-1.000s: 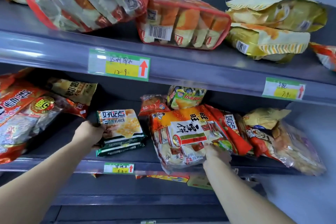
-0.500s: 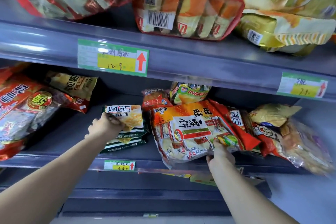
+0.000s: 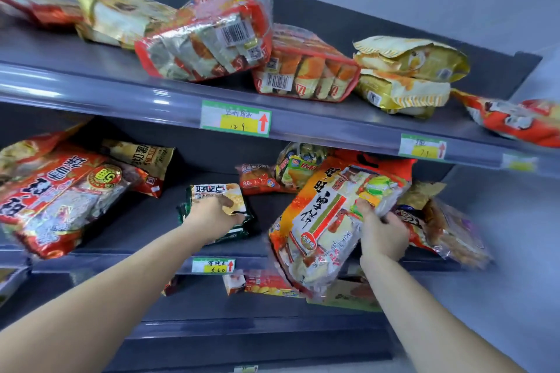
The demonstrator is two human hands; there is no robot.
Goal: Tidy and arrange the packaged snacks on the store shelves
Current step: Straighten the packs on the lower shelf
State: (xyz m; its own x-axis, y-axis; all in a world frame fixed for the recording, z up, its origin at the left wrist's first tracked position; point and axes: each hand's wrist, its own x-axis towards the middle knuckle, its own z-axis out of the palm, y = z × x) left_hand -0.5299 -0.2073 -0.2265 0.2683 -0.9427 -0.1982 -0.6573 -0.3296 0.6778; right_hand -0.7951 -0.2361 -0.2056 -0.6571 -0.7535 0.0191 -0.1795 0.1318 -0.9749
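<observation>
2 grips work at the middle shelf [image 3: 121, 262]. The left grip [image 3: 212, 216] is clenched on the top of a small stack of green cracker packs [image 3: 212, 190], fingers curled round its front edge; the stack lies flat near the shelf's front, just above a yellow price tag [image 3: 213, 265]. The right grip [image 3: 381, 233] grasps the right edge of a big orange rice-cracker bag [image 3: 321, 215], which is tilted, its lower end hanging out past the shelf lip. A large red bag [image 3: 54, 200] lies well to the left, and clear crinkled bags [image 3: 445, 227] sit just beside the right grip. On the upper shelf [image 3: 121, 91] 2 red-trimmed multipacks [image 3: 206, 39] lean together, with 2 yellow bags [image 3: 409, 57] stacked beside them.
</observation>
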